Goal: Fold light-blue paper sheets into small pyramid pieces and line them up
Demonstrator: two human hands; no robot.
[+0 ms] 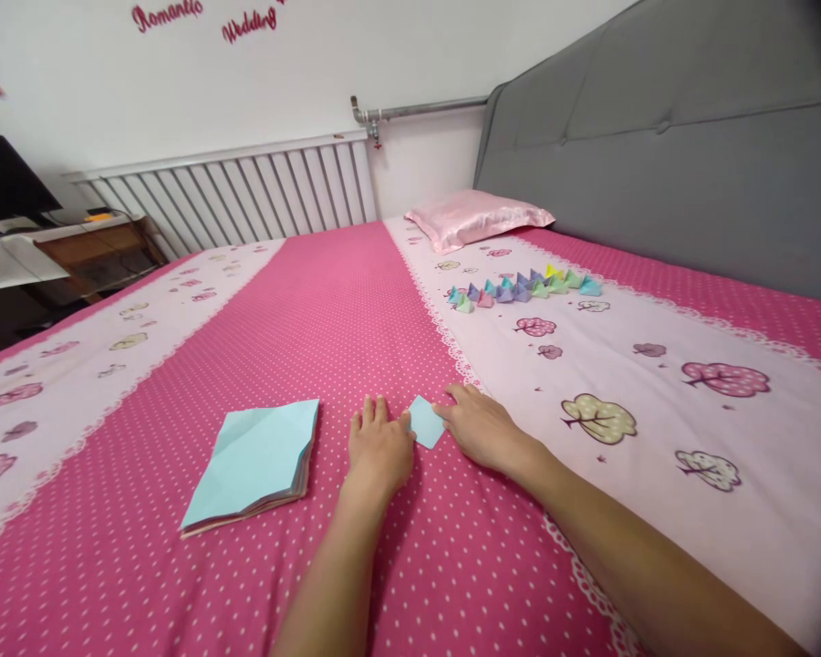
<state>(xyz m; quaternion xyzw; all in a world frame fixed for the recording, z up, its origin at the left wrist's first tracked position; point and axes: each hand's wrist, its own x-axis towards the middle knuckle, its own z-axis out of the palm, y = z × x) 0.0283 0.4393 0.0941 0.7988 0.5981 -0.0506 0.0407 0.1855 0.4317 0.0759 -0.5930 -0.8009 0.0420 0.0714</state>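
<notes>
A small light-blue folded paper (427, 422) lies flat on the pink dotted bed sheet, one corner pointing up. At its left edge is my left hand (383, 447), laid flat with the fingers spread and the thumb touching the paper. My right hand (477, 424) rests on the other side, fingers stretched out, with fingertips at the paper's right corner. Left of both hands sits a stack of square paper sheets (256, 461), light blue on top, with other colours showing at the edge.
Several small folded paper pieces (522, 291) in blue, purple, green, pink and yellow stand in rows farther off to the right. Behind them are a pink pillow (479, 217) and a grey headboard (670, 155). A radiator (239, 192) lines the wall; a desk with a monitor (10, 180) is at left.
</notes>
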